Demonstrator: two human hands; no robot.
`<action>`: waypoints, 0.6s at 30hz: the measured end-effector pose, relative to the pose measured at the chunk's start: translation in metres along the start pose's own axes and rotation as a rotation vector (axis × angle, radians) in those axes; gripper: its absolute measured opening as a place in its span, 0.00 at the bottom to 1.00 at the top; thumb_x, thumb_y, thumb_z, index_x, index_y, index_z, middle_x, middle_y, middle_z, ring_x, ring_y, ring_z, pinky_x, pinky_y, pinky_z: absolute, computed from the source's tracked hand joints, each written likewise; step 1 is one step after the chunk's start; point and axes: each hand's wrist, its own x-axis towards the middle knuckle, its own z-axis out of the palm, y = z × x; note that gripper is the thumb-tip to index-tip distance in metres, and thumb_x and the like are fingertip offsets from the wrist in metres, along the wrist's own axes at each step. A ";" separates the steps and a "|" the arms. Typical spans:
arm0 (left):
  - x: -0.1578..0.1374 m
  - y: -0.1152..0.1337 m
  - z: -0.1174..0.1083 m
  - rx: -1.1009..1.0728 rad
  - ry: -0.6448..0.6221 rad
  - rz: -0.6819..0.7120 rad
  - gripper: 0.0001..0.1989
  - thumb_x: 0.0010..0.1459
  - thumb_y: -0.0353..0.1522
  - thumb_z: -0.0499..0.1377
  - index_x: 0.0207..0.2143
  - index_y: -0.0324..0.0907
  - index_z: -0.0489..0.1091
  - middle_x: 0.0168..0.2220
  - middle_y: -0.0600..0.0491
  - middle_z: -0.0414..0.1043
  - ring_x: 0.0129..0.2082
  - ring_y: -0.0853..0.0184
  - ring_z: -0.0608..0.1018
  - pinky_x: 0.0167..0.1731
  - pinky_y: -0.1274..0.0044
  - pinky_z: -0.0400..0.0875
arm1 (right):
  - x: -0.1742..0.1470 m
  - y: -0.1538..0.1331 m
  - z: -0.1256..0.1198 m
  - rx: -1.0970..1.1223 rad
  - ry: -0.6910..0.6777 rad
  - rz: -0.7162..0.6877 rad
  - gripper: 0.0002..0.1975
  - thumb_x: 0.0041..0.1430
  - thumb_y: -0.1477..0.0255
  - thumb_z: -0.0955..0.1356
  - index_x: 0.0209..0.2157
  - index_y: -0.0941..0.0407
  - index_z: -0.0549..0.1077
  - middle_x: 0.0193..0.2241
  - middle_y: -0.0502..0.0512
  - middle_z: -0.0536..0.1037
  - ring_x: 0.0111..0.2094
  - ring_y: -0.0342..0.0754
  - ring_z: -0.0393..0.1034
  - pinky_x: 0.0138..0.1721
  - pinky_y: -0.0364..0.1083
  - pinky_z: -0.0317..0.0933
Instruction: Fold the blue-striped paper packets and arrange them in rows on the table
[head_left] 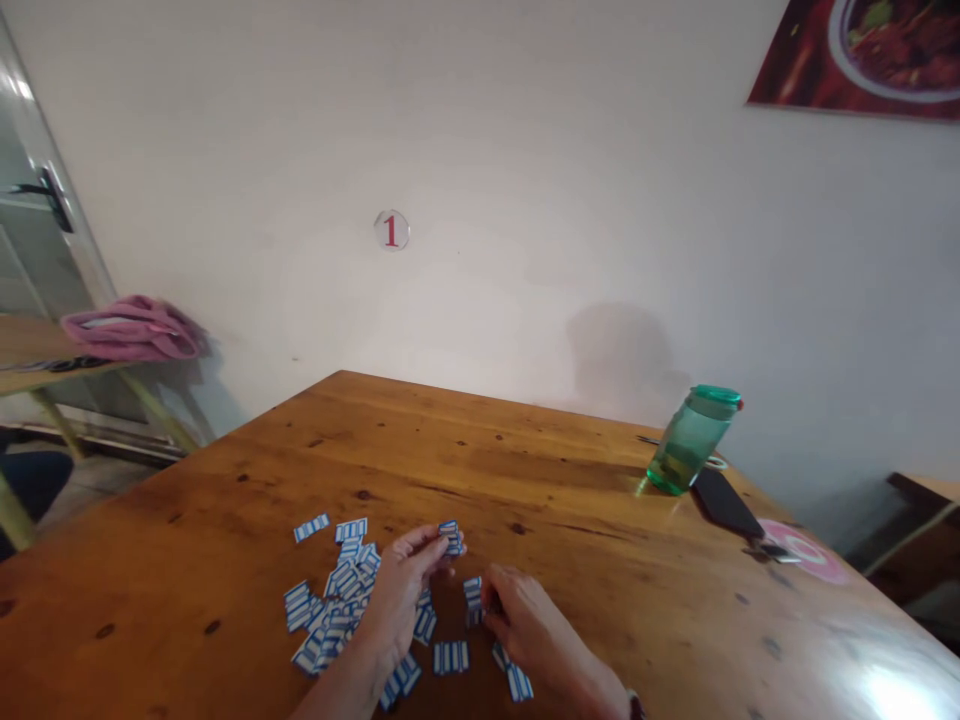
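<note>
The left hand (pixel 405 575), at the right side of a loose pile of blue-striped cards (pixel 343 588), pinches a striped piece (pixel 449 535) between thumb and fingers. Farther right of the pile, the right hand (pixel 523 615) has its fingers curled close together at a striped card (pixel 472 592); whether they grip it cannot be told. Beyond the pile, the wooden tabletop (pixel 427 450) stretches to its far edge; a green bottle (pixel 694 440) stands well right.
</note>
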 end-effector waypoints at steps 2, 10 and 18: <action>0.001 -0.001 -0.001 0.018 0.032 0.015 0.10 0.32 0.31 0.66 0.23 0.38 0.74 0.22 0.52 0.75 0.25 0.67 0.75 0.23 0.79 0.66 | 0.003 0.003 0.002 0.200 0.071 0.031 0.10 0.42 0.83 0.62 0.25 0.57 0.70 0.23 0.50 0.71 0.26 0.44 0.62 0.29 0.41 0.52; -0.001 -0.001 0.002 0.076 0.054 -0.005 0.08 0.34 0.31 0.64 0.23 0.38 0.74 0.22 0.53 0.75 0.23 0.69 0.74 0.22 0.81 0.64 | 0.009 -0.002 -0.004 1.066 0.240 0.322 0.04 0.42 0.73 0.68 0.21 0.60 0.73 0.17 0.50 0.72 0.21 0.41 0.62 0.24 0.40 0.54; -0.004 -0.001 0.007 0.040 -0.034 -0.003 0.10 0.34 0.32 0.65 0.23 0.39 0.73 0.20 0.52 0.76 0.21 0.67 0.75 0.27 0.77 0.67 | 0.012 -0.009 0.002 1.119 0.377 0.232 0.10 0.38 0.67 0.72 0.20 0.59 0.71 0.17 0.48 0.70 0.20 0.41 0.60 0.23 0.40 0.53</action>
